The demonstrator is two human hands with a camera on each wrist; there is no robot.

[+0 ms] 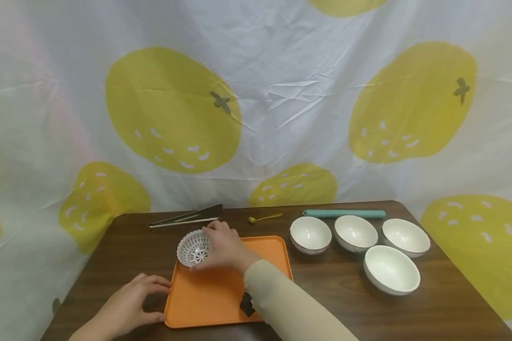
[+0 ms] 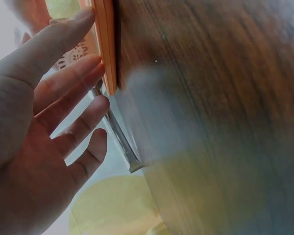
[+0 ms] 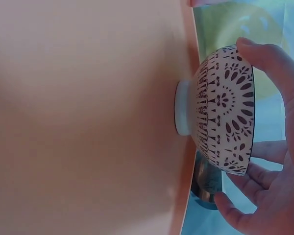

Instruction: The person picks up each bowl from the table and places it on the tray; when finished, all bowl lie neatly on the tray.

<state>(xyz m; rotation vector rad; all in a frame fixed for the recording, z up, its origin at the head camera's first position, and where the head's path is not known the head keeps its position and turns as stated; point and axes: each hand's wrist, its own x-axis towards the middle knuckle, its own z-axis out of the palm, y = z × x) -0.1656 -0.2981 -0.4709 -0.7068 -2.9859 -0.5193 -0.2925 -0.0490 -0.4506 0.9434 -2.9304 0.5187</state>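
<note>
My right hand (image 1: 226, 246) holds a small white bowl (image 1: 192, 251) by its rim, thumb on one side and fingers on the other. The bowl stands upright at the far left corner of the orange tray (image 1: 213, 298). Inside it shows a grey petal pattern; dark leaf and flower prints cover the outside of the bowl (image 3: 228, 107) in the right wrist view. My left hand (image 1: 128, 303) is at the tray's left edge, fingers and thumb extended toward it. In the left wrist view, the left hand (image 2: 44, 112) has its fingertips close against the tray rim (image 2: 107, 49).
Metal tongs (image 1: 185, 220) lie behind the tray, with a small yellow spoon-like piece (image 1: 264, 218) to their right. Several white bowls (image 1: 310, 234) stand on the right of the dark wooden table (image 1: 324, 303). A teal stick (image 1: 345, 214) lies behind them, before a lemon-print cloth (image 1: 273, 118).
</note>
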